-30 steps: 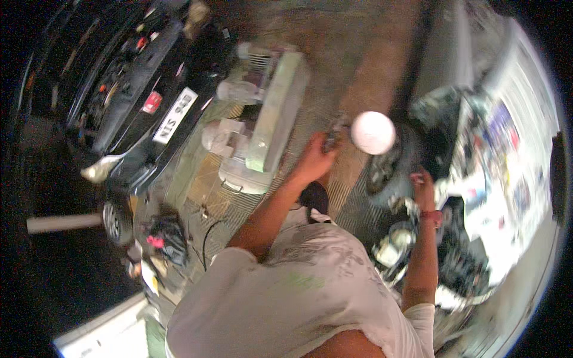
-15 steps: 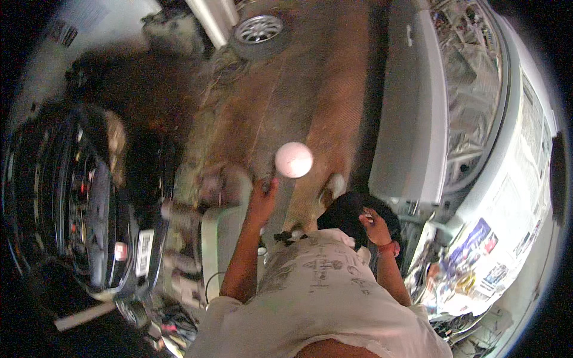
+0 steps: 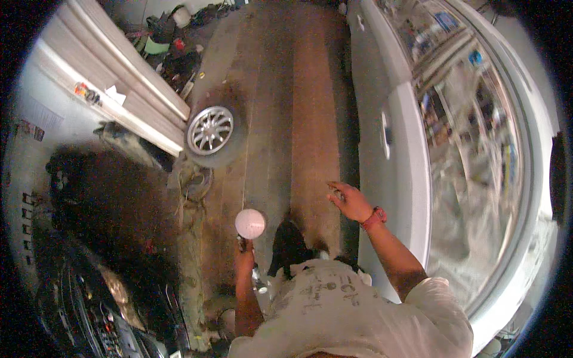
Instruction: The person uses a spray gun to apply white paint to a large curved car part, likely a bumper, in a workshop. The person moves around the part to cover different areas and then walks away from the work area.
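Note:
My left hand (image 3: 245, 260) is closed around a paint spray gun (image 3: 250, 224). The gun's round, pinkish-white cup faces up, and a bit of its metal body shows beside my wrist. Ahead and to the right, my right hand (image 3: 353, 206) reaches out beside the silver car's side with its fingers apart. Nothing can be made out in it, and a red band circles that wrist. A gap separates the hand from the car door (image 3: 401, 143).
A silver car (image 3: 412, 113) lines my right, its windows covered from inside with paper or sheeting. On the left lie a wheel (image 3: 210, 132), pale ribbed panels (image 3: 113, 56) and a dark car front (image 3: 83, 304). Clutter (image 3: 164, 36) sits at the far end of the tiled floor (image 3: 310, 107).
I have moved forward along the car. The wheel is nearer and the dark car has slipped back. My right hand has swung forward and spread; the spray gun stays in my left.

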The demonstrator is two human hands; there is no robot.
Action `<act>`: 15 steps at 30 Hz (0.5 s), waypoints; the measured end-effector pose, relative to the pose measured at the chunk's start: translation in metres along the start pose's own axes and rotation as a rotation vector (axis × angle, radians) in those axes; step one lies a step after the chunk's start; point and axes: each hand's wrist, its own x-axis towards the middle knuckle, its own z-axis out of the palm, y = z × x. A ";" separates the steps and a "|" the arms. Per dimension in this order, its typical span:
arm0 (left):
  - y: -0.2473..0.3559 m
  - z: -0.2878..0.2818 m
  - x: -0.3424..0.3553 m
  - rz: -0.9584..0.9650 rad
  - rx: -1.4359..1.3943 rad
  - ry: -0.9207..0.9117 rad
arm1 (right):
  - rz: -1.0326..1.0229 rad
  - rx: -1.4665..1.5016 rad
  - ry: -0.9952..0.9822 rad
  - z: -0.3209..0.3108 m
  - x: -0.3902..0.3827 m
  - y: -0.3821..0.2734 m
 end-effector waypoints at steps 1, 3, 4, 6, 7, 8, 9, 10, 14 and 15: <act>0.022 0.011 0.029 0.044 0.012 0.003 | -0.047 -0.039 0.021 -0.015 0.047 -0.001; 0.059 0.035 0.090 0.113 0.076 0.028 | -0.070 -0.107 0.039 -0.031 0.128 0.019; 0.077 0.047 0.123 0.140 0.130 0.054 | -0.046 -0.129 0.035 -0.035 0.163 0.041; 0.118 0.064 0.187 0.184 0.251 0.102 | 0.088 -0.162 0.029 -0.033 0.217 0.085; 0.186 0.072 0.200 0.034 0.335 -0.046 | 0.214 -0.182 0.036 -0.032 0.232 0.111; 0.205 0.084 0.247 0.151 0.306 0.034 | 0.291 -0.214 -0.009 -0.026 0.246 0.140; 0.204 0.109 0.299 0.256 0.266 0.095 | 0.400 -0.252 -0.073 -0.020 0.242 0.175; 0.253 0.130 0.308 0.286 0.101 -0.053 | 0.575 -0.310 -0.152 -0.017 0.216 0.220; 0.356 0.144 0.406 0.449 -0.125 -0.249 | 0.928 -0.318 -0.385 -0.024 0.170 0.274; 0.380 0.144 0.437 0.475 -0.116 -0.259 | 1.053 -0.228 -0.421 -0.036 0.181 0.259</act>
